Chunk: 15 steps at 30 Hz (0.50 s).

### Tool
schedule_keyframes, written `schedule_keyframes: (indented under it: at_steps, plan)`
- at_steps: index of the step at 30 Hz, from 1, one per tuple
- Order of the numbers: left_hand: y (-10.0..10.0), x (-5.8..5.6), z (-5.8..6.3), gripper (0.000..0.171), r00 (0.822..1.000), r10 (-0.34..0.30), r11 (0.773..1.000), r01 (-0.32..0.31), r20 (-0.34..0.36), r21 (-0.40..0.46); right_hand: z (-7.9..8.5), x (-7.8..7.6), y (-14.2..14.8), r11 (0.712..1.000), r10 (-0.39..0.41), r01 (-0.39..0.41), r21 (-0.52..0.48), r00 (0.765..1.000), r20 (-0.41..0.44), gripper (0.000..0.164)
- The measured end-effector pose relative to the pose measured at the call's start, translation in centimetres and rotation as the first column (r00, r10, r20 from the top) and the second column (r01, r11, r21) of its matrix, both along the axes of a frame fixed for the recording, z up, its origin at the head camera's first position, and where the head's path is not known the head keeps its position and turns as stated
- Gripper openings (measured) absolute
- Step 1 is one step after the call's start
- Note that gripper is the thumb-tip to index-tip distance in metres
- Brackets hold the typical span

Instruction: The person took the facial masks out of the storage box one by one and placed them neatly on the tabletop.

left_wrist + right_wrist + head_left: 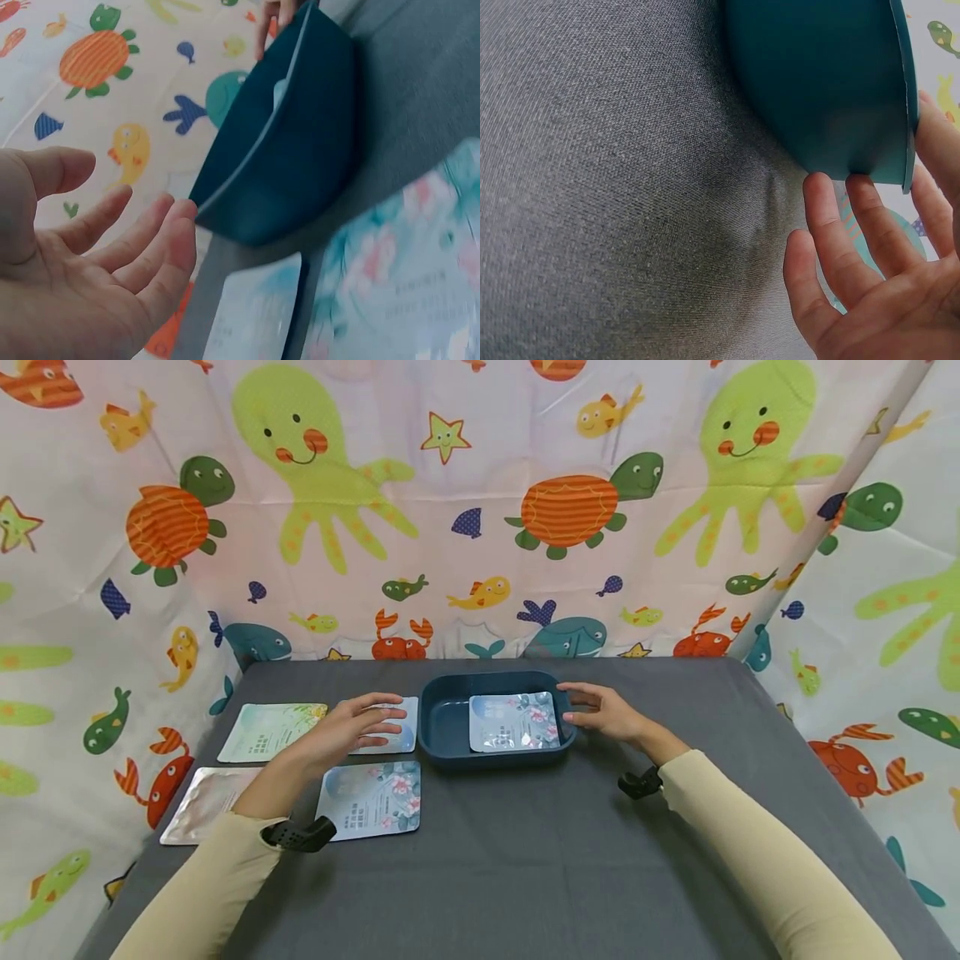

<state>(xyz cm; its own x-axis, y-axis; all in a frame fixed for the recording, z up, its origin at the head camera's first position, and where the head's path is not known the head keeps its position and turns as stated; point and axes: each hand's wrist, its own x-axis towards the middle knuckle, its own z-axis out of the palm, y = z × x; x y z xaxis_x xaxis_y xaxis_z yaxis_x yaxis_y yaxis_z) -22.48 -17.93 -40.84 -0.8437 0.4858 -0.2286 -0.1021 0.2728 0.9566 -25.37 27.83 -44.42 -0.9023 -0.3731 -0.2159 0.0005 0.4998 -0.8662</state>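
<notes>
A dark teal plastic bin stands on the grey cloth, with a blue floral sachet lying face up inside it. My right hand is at the bin's right end, its slightly bent fingers touching the wall and rim. Left of the bin, my left hand hovers with spread fingers and an empty palm, over a pale blue sachet that it partly covers. Nearer to me lies a second blue floral sachet, also seen in the left wrist view.
A green sachet and a silvery pink sachet lie at the table's left, partly behind my left arm. A curtain printed with sea animals hangs along the back and sides of the grey-covered table.
</notes>
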Motion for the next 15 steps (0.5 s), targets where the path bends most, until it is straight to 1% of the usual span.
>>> schedule_keyframes:
  at_steps: [4,9,13,15]
  plan:
    - [1.6,-0.5,-0.2,0.051,1.0,0.006,0.999,-0.006,0.022,0.038,0.0,0.1,-0.1,1.0,0.003,-0.003,0.005,1.0,0.003,0.061]
    - [3.5,-1.0,-0.5,0.05,0.997,0.028,0.997,-0.033,0.066,0.069,0.0,0.0,-0.2,1.0,0.004,-0.004,0.007,1.0,-0.003,0.061]
    - [5.0,-1.4,-0.4,0.048,0.994,0.042,0.995,-0.05,0.099,0.084,0.0,0.0,-0.1,1.0,-0.002,0.002,0.01,1.0,-0.007,0.06]
    - [5.8,-1.6,-0.3,0.047,0.993,0.038,0.994,-0.049,0.114,0.094,0.1,0.0,-0.1,1.0,-0.008,0.008,0.016,1.0,-0.006,0.06]
